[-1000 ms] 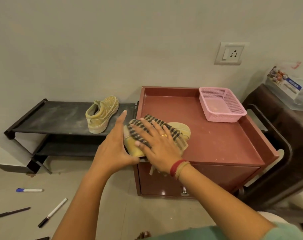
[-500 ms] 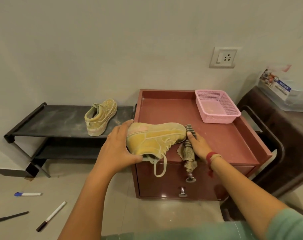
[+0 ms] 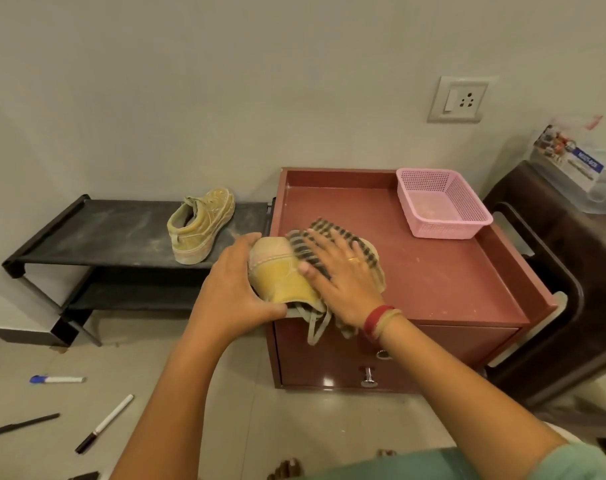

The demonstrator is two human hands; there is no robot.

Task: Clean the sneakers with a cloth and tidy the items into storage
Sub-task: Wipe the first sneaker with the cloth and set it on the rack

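One tan sneaker [image 3: 281, 280] lies on its side at the near-left edge of the red cabinet [image 3: 433, 271], a striped cloth [image 3: 317, 233] spread over it, while its mate [image 3: 201, 226] stands upright on the black rack [image 3: 104, 233] to the left.

You see a mustard-yellow sneaker [image 3: 280, 279], a black-and-beige striped cloth [image 3: 297, 243], a pink mesh basket [image 3: 445, 233] and a reddish-brown table [image 3: 433, 275].

Sneaker [image 3: 281, 278] on the cabinet top: toe and lacing covered by striped cloth [image 3: 298, 245] and right hand [image 3: 346, 289]. The heel sits partly behind left hand [image 3: 232, 292]. Upper drawer knob [image 3: 383, 355] is half hidden by the wrist. Plastic packet [image 3: 571, 164] cut off at right edge — print too small to read.
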